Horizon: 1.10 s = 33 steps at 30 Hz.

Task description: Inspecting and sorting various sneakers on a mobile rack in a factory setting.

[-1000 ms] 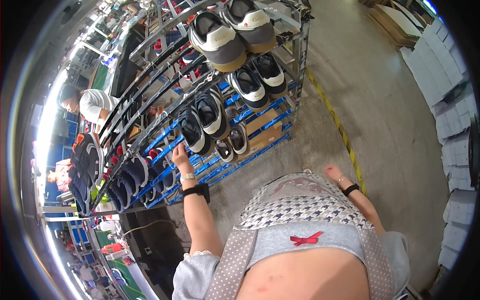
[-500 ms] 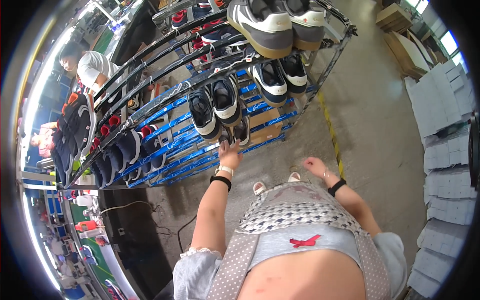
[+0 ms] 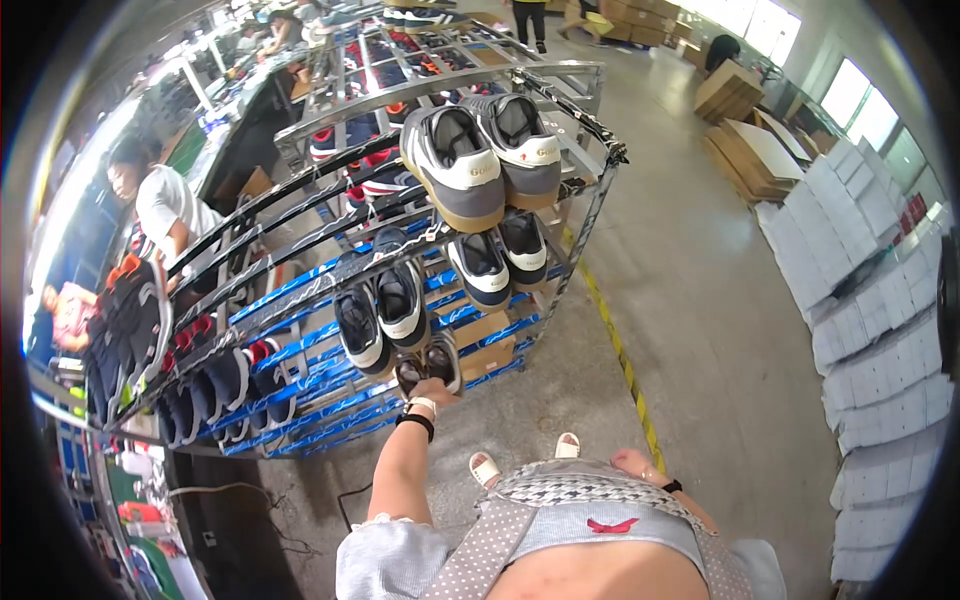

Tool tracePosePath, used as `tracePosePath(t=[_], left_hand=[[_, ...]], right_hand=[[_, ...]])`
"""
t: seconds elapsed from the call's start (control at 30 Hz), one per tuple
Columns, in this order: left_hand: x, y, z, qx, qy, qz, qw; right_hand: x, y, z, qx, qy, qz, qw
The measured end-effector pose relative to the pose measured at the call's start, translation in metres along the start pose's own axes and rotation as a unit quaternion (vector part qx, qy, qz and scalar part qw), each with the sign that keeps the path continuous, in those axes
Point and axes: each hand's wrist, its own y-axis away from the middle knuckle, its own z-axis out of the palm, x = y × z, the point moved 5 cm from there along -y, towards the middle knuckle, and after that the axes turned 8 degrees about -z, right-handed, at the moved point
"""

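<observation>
My left hand [image 3: 433, 391] reaches to a low tier of the shoe rack [image 3: 547, 305], its fingers closed at the heels of a pair of dark-lined shoes [image 3: 443, 362]. The fingertips are partly hidden against them. Just above stands a navy and white pair of sneakers [image 3: 400, 300]. Another navy and white pair [image 3: 482, 272] rests to its right. On the top tier are larger grey and white sneakers [image 3: 458, 160] with tan soles. Out to the right near my waist, my right hand [image 3: 632, 461] is loosely curled, with nothing visible in it.
More dark shoes [image 3: 230, 380] fill the rack's left end. Beyond it, a person in a light shirt [image 3: 172, 210] is beside a workbench. A yellow-black floor stripe [image 3: 620, 365] runs along the rack's right. Stacked white sheets [image 3: 870, 330] and cardboard [image 3: 750, 165] line the right side.
The view has tilted up, showing more of the room, and the rack appears lower and further left. My left hand stays at the same low pair; my right hand is nearer my waist.
</observation>
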Motion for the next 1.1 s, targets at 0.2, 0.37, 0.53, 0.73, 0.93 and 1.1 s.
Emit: tracePosePath(t=[0.2, 0.37, 0.53, 0.73, 0.93, 1.1], left_hand=[[0.037, 0.133, -0.018, 0.012, 0.227, 0.093, 0.969], [0.078, 0.220, -0.027, 0.014, 0.317, 0.141, 0.938], [0.168, 0.267, -0.021, 0.175, -0.051, 0.242, 0.953], [0.216, 0.314, -0.035, 0.301, -0.100, 0.336, 0.887], [0.266, 0.371, -0.029, 0.334, -0.247, 0.466, 0.781], [0.219, 0.418, -0.095, 0.513, -0.121, 0.492, 0.693]], right_hand=[[-0.070, -0.081, -0.045, 0.027, 0.020, -0.149, 0.988], [-0.186, -0.084, -0.083, -0.049, -0.313, -0.168, 0.934], [-0.247, -0.058, -0.089, -0.051, -0.330, -0.175, 0.926], [-0.235, -0.032, -0.105, -0.095, -0.492, -0.137, 0.854], [-0.246, -0.020, -0.126, -0.150, -0.706, -0.149, 0.675], [-0.228, -0.041, -0.110, -0.160, -0.766, -0.140, 0.607]])
